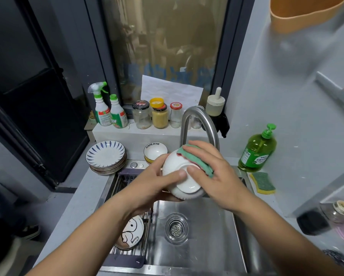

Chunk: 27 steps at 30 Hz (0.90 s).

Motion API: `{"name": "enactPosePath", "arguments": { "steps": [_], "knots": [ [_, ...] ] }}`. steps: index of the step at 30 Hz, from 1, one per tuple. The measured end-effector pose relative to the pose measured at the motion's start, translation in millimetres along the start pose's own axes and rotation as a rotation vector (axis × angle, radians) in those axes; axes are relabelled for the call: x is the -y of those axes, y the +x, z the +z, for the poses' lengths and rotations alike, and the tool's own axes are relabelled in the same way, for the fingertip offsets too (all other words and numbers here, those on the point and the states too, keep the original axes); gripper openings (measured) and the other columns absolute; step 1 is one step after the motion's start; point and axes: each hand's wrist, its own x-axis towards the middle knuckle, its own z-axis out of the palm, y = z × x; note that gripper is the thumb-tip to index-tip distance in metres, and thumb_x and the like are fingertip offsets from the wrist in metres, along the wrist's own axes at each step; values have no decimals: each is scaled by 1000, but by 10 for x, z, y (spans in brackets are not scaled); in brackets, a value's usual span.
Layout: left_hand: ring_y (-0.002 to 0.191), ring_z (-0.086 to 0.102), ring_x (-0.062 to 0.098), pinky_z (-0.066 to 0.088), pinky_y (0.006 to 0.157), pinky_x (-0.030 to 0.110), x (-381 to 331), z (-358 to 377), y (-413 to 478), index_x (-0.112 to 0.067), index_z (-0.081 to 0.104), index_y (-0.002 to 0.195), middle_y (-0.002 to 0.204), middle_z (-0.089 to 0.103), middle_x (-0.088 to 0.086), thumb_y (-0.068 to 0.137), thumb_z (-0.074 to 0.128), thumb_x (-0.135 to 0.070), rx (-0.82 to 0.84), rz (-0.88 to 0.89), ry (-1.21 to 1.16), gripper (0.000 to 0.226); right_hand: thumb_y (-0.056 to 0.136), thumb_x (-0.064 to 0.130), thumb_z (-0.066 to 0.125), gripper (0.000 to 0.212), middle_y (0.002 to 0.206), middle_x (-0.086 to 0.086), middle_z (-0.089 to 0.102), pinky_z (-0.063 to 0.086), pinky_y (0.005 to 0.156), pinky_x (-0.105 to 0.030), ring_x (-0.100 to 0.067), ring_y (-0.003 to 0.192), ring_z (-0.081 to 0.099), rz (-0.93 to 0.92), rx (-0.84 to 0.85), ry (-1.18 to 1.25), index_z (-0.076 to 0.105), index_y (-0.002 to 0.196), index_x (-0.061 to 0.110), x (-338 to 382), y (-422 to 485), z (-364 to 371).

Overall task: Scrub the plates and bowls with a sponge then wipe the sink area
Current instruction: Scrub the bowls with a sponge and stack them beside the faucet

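A stainless steel sink (207, 246) is seen from above, set into a pale grey counter (75, 200). A curved steel faucet (199, 120) rises at its back edge. At the counter's far left corner, a stack of white plates with blue radial stripes (106, 156) is kept. A white ceramic bowl (177, 168) is held upside-down and tilted above the basin, just in front of the faucet. It is gripped by the left hand (157, 184), with the thumb laid on the foot ring and the fingers curled beneath the rim. A green dish-soap pump bottle (256, 152) stands on the counter to the right of the sink. A round plate with a cartoon dog (132, 232) lies in a wire rack (145, 242) along the sink's left side. A small white bowl with a yellow outside (155, 151) sits behind the held bowl, beside the plate stack. A green-and-pink sponge (195, 159) is pressed against the held bowl's outer wall by the right hand (213, 176), whose fingers are curved over it. A yellow-and-green sponge (263, 182) lies near the soap bottle. A round drain strainer (176, 228) is set in the basin floor.
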Motion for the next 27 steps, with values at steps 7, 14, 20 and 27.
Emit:
{"name": "enactPosePath", "arguments": {
  "steps": [7,14,20,27],
  "knots": [
    [100,74,37,55,86,71,63,165,74,-16,60,129,119,72,16,82,76,-24,-168,21,-265,50,100,39,40,51,161,7,30,25,122,-43,-15,150,25,-46,-185,-52,46,148,23,87,-153,186],
    [103,75,32,63,70,46,182,284,-8,-2,49,146,128,68,24,90,60,-24,-184,-49,-637,61,99,38,38,58,167,8,9,17,124,-44,-14,154,9,-18,-211,-65,29,155,26,66,-397,544],
    [100,74,34,64,76,52,183,395,-4,-12,56,132,126,70,24,93,61,-17,-310,93,-431,39,93,53,38,47,155,13,34,23,119,-21,6,143,26,169,-366,150,41,139,45,124,-112,473],
    [97,71,25,57,93,49,397,453,-52,-17,58,125,112,72,20,82,78,-21,-274,-56,-501,47,92,33,49,42,146,14,41,32,116,-26,4,137,37,204,-414,127,47,130,51,50,-150,509]
  ]
}}
